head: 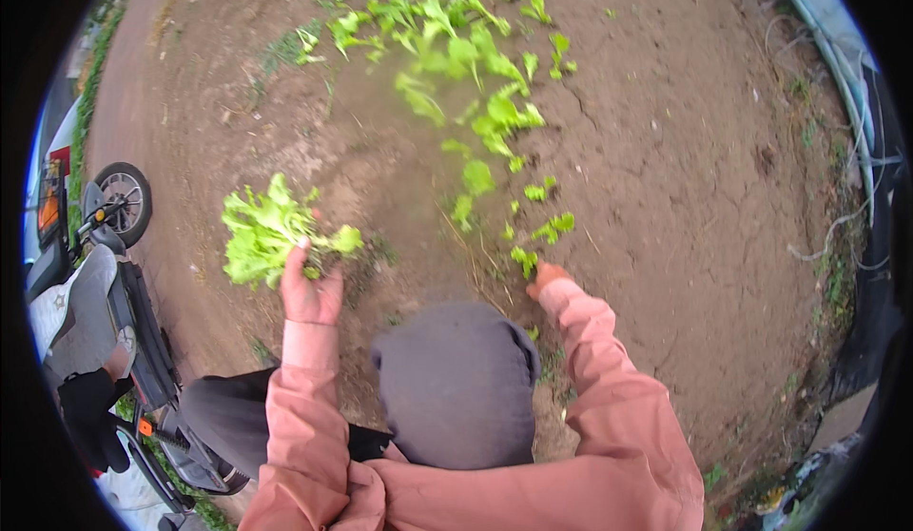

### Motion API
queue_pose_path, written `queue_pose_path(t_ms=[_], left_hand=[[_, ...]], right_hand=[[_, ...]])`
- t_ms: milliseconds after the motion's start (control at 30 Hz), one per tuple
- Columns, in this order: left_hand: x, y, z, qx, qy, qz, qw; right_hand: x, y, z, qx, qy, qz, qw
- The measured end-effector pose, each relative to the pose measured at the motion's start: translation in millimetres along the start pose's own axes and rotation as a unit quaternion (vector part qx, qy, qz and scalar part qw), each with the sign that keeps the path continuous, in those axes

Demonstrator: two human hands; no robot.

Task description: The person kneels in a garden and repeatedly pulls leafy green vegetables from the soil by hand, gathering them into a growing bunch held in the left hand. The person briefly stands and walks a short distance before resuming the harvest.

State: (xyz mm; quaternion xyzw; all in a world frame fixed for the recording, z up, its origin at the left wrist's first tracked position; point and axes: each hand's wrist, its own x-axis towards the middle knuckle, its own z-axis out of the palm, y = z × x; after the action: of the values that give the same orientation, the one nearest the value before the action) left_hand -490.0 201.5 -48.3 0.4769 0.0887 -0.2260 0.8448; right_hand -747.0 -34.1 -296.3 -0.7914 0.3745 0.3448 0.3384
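Note:
A bunch of light green leafy seedlings, lettuce-like (pixel 260 235), rests in my left hand (pixel 312 285), gripped between thumb and fingers, its stems pointing right. Down at the soil, my right hand (pixel 549 278) is at the base of a small leafy seedling (pixel 525 260); the fingertips are partly hidden, so whether they grip it cannot be told. More small seedlings (pixel 553 227) grow just above that hand. Farther up, a denser patch of the green plants (pixel 499 110) covers the ground, partly blurred.
Cracked bare soil (pixel 677 174) spreads to the right, bordered by plastic sheeting on a pipe frame (pixel 842 74) with loose cords. My knee (pixel 456 381) is between my arms. At left, a parked electric scooter (pixel 143 331) with a person beside it stands along a paved path (pixel 125 89).

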Motion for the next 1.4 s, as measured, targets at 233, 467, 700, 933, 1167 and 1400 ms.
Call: queue_pose_path(t_ms=[233,467,700,933,1167,1400], left_hand=[[4,37,-8,-0.049,0.014,0.050,0.997],[19,48,0,-0.119,-0.006,0.041,0.992],[-1,74,-11,-0.152,-0.038,0.094,0.983],[-13,105,-48,-0.194,0.006,0.162,0.968],[-7,140,-55,-0.214,-0.023,0.220,0.951],[-32,173,-70,-0.228,-0.074,0.290,0.927]], right_hand=[[-76,56,-34,0.299,-0.071,0.012,0.952],[-91,-8,-170,0.144,0.160,-0.116,0.970],[-66,-327,-391,0.038,0.354,-0.276,0.893],[-88,-436,-336,0.139,0.159,-0.411,0.887],[-83,-438,-158,0.010,-0.070,-0.490,0.869],[-149,-510,-135,0.094,0.136,-0.554,0.816]])
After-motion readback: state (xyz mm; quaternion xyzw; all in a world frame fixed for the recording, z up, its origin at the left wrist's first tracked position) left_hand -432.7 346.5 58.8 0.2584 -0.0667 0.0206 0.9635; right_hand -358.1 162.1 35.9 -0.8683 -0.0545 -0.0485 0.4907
